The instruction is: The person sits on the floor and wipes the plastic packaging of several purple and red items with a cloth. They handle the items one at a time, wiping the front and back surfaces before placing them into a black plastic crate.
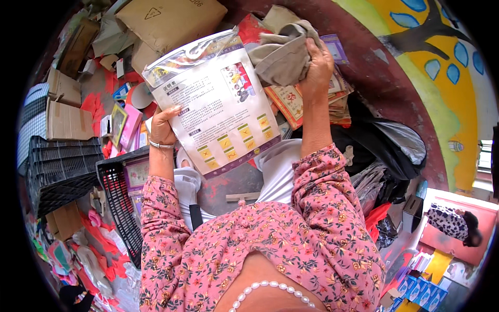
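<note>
My left hand (163,127) grips the left edge of a flat packet (205,114), its thumb lying over the printed white face. The packet has a clear plastic top flap, a small picture and a row of yellow squares along a purple lower border. Bunched in my raised right hand (319,65) is a grey-brown cloth (283,60), beside the packet's upper right corner. Below the cloth lies a stack of worn picture books (291,105), partly hidden by the packet and my right forearm.
A large cardboard box (171,23) stands beyond the packet. To my left are a black plastic crate (117,195), stacked black crates (62,166) and scattered red scraps. A black bag (387,148) lies at right, near a painted wall (436,78). Another person (449,221) appears far right.
</note>
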A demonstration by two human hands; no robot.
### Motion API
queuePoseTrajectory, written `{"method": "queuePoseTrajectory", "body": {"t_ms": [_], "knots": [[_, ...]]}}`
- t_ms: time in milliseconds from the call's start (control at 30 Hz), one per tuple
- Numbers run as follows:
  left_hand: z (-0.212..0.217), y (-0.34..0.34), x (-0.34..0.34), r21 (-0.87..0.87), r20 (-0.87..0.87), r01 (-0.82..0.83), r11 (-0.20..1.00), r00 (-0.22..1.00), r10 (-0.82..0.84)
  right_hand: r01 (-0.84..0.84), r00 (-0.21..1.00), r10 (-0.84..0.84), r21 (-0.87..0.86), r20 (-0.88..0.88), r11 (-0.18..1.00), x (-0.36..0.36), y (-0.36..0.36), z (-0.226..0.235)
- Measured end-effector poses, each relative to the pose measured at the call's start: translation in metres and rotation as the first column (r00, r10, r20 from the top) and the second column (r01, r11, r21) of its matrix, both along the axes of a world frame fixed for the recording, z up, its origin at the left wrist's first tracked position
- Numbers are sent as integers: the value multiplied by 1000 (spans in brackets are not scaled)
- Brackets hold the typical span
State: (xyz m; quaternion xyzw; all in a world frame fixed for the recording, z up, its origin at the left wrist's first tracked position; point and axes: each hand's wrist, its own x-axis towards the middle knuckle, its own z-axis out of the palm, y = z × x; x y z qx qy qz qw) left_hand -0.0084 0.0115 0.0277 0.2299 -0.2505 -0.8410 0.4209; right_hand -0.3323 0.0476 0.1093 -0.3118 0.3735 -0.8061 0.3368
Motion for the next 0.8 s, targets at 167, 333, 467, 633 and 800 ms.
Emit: {"method": "queuePoseTrajectory", "body": {"t_ms": [167, 333, 467, 633, 800], "knots": [[-37, -19, -13, -43, 177, -36, 998, 983, 43, -6, 890, 160, 340, -428, 941, 20, -16, -12], [-42, -22, -8, -133, 289, -43, 990, 954, 81, -583, 813, 545, 284, 205, 761, 40, -17, -64], [-49, -29, 11, -143, 354, 40, 989, 935, 14, -545, 838, 486, 393, 246, 741, 33, -5, -73], [-62, -59, 45, -83, 464, 51, 995, 886, -7, -319, 938, 342, 542, 61, 778, 45, -29, -122], [-13, -41, 37, 35, 616, 20, 999, 787, -37, -3, 989, 89, 584, -119, 811, 65, -38, -99]]}}
